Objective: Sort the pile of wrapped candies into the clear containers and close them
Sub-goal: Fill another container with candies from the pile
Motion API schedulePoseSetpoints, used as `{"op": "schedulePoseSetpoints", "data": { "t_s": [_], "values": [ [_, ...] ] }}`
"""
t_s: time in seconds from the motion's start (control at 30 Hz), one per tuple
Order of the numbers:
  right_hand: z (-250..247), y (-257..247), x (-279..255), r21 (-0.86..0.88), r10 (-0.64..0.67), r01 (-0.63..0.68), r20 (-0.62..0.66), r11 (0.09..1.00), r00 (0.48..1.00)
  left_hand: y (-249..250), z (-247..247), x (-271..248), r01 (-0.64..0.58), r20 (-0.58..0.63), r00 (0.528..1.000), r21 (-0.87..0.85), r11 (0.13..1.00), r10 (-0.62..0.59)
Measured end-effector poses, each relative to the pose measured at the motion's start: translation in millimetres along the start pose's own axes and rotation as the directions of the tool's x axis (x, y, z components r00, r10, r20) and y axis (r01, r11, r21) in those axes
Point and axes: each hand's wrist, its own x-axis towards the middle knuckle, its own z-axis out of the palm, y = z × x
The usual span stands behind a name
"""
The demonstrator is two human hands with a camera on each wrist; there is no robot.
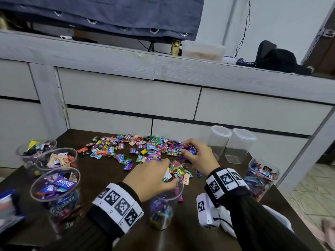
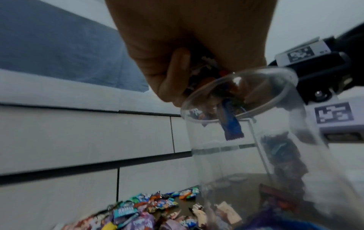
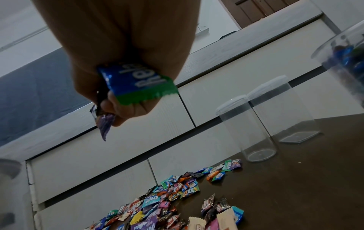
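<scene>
A pile of wrapped candies (image 1: 137, 147) is spread over the dark table (image 1: 101, 174). My left hand (image 1: 154, 176) grips a bunch of candies (image 1: 176, 173) right over the mouth of a clear round container (image 1: 163, 205) that holds some candies; a blue wrapper (image 2: 231, 124) hangs into its rim (image 2: 236, 96). My right hand (image 1: 197, 156) hovers over the pile's right end, its fingers curled round several candies, among them a blue-green one (image 3: 135, 84) and a purple one (image 3: 105, 126).
Three round containers with candies (image 1: 54, 185) stand at the left, another filled one (image 1: 261, 176) at the right. Two clear containers with white lids (image 1: 220, 142) (image 1: 240, 145) stand at the back right. A white lid (image 1: 279, 220) lies near my right forearm. Drawers rise behind the table.
</scene>
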Motion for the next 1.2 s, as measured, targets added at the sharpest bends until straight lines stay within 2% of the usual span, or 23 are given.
{"op": "schedulePoseSetpoints", "data": {
  "t_s": [0.1, 0.17, 0.3, 0.47, 0.67, 0.73, 0.9, 1.0, 1.2],
  "values": [
    [-1.2, -1.1, 0.2, -0.007, -0.004, 0.004, 0.003, 1.000, 1.000, 3.2, -7.1, 2.3, -0.043, -0.041, 0.998, 0.160, 0.986, 0.050],
    [-2.8, -1.1, 0.7, -0.008, -0.006, 0.006, 0.003, 1.000, 1.000, 2.4, -10.5, 2.9, -0.034, -0.040, 0.998, 0.203, 0.979, 0.043],
    [-5.8, -0.9, 1.9, -0.025, -0.010, 0.011, 0.011, 1.000, 1.000, 0.6, -8.6, 4.2, -0.081, 0.049, 0.996, 0.247, 0.966, 0.072],
    [-5.1, -0.1, 2.3, -0.026, -0.013, 0.014, 0.020, 1.000, 1.000, 4.2, -11.9, 7.1, -0.133, 0.094, 0.989, 0.296, 0.946, 0.110],
    [-4.0, -1.7, 2.8, -0.036, 0.007, -0.006, 0.036, 0.999, 0.999, 13.8, -16.0, 15.1, -0.154, 0.208, 0.974, 0.330, 0.931, 0.087],
    [-4.6, -3.8, 3.1, -0.025, 0.015, -0.014, 0.038, 1.000, 0.999, 15.8, -12.6, 15.9, -0.151, 0.181, 0.979, 0.326, 0.933, 0.095],
    [-6.7, -10.9, 3.9, 0.039, -0.008, 0.008, -0.004, 0.999, 1.000, 20.3, -1.6, 8.3, -0.123, 0.007, 0.992, 0.236, 0.964, 0.125],
    [-6.6, -16.4, 4.0, 0.072, -0.017, 0.017, 0.000, 0.997, 1.000, 19.8, 4.2, 6.4, -0.117, -0.053, 0.990, 0.161, 0.980, 0.127],
    [-3.2, -21.9, 4.5, 0.097, -0.034, 0.033, 0.006, 0.995, 0.999, 18.3, 9.3, 5.5, -0.158, -0.058, 0.986, 0.020, 0.987, 0.159]
  ]
}}
